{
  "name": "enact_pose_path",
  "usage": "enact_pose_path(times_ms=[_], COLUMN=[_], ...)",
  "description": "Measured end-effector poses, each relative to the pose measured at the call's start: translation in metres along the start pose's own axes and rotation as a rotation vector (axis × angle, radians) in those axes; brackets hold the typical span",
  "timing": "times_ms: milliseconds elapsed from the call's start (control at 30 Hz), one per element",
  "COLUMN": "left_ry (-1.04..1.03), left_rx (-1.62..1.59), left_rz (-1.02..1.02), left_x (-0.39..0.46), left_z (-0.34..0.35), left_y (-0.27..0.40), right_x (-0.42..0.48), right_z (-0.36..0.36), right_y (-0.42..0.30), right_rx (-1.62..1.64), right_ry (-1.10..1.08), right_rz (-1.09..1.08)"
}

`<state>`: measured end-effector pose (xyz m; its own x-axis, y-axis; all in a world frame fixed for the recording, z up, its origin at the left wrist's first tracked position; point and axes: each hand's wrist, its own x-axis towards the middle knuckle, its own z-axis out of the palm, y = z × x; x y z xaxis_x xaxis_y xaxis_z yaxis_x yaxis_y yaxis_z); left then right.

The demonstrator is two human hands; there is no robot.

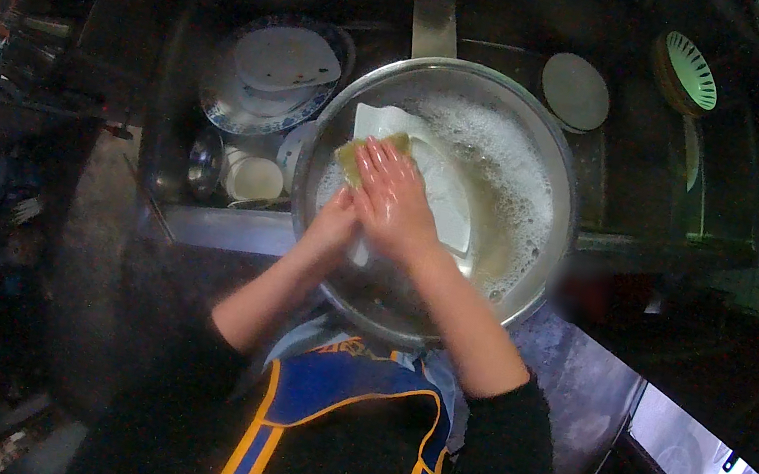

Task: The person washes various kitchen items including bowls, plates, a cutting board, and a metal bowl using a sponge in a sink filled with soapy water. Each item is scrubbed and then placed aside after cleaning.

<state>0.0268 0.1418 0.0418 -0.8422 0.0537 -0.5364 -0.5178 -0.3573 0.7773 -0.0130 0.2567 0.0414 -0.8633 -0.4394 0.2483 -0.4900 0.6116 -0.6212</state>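
Observation:
A large round metal basin (564, 193) of soapy water sits in front of me. Inside it, a white dish (452, 193) with angular, wavy edges lies tilted, partly wet with suds. My right hand (391, 190) presses a yellowish-green sponge (348, 157) flat against the dish's upper left part, fingers stretched over it. At the dish's left edge is my left hand (337, 218), gripping it; its fingers are mostly hidden behind the dish and my right hand. White foam (516, 154) floats along the basin's right side.
Left of the basin are stacked plates (289, 57) with food bits, a pale cup (256, 179) and a metal bowl (205, 161). Behind right lie a white bowl (575, 93), a green-white slotted basket (692, 71) and a knife (689, 155). The sink's front edge (229, 227) runs below.

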Motion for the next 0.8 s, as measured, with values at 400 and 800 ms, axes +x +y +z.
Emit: enact_pose_path(times_ms=[400,800], left_ry=[0.016,0.037], left_rx=[0.038,-0.099], left_rz=[0.012,0.139], left_x=[-0.012,-0.024], left_z=[-0.007,-0.029], left_y=[-0.001,0.009], right_x=[-0.040,-0.054], right_z=[-0.016,-0.029], right_y=[0.018,0.085], right_rx=[0.195,0.592], right_ry=[0.076,0.187], right_rz=[0.161,0.653])
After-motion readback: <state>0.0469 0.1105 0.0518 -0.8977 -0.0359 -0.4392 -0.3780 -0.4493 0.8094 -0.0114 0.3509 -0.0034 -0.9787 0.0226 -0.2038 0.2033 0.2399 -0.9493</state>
